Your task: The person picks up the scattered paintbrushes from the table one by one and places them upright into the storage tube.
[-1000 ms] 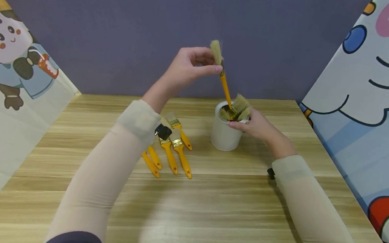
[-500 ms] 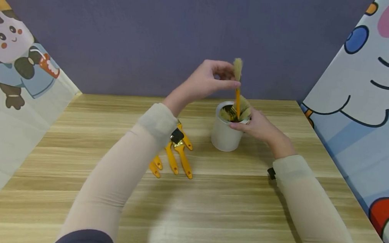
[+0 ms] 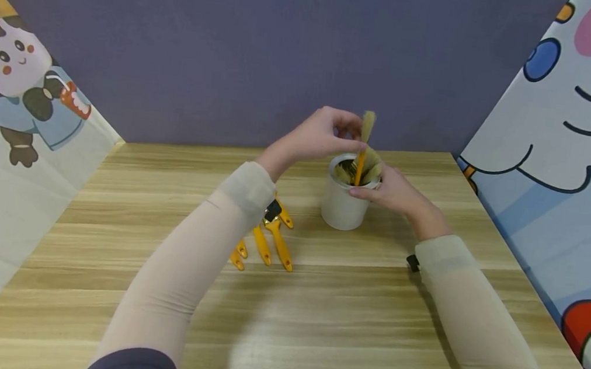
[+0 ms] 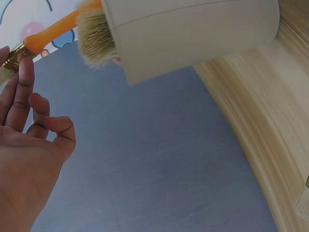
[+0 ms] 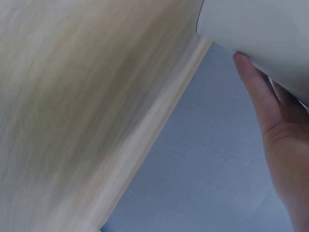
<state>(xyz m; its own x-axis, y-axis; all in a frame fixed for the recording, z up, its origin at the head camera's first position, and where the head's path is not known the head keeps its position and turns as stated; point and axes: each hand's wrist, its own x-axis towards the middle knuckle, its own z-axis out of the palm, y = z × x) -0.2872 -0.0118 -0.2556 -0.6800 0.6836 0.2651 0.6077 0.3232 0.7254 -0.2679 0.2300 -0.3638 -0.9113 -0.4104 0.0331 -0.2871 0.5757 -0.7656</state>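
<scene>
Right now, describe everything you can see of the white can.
The can is white, round and smooth-looking, with an open top and a thin line down its side; its material is unclear. It stands upright on the wooden table. Pale bristles show at its mouth. The right hand holds it near the rim; the left hand pinches a brush whose orange handle reaches into the mouth.

Your left arm wears a close-fitting pale beige sleeve (image 3: 163, 275), finely wrinkled across its lower part, with a dark navy fabric edge (image 3: 134, 364) above it and a paler, off-white cuff band (image 3: 250, 189) at the wrist, where a small, black, block-like piece (image 3: 273, 211) is attached. Your right arm wears a matching beige sleeve (image 3: 488, 330), with a similar whitish band (image 3: 444, 259) and a small black attachment (image 3: 413, 263) at its wrist. Beyond these bands, your left hand (image 3: 326, 133) and right hand (image 3: 394, 190) are bare.
</scene>
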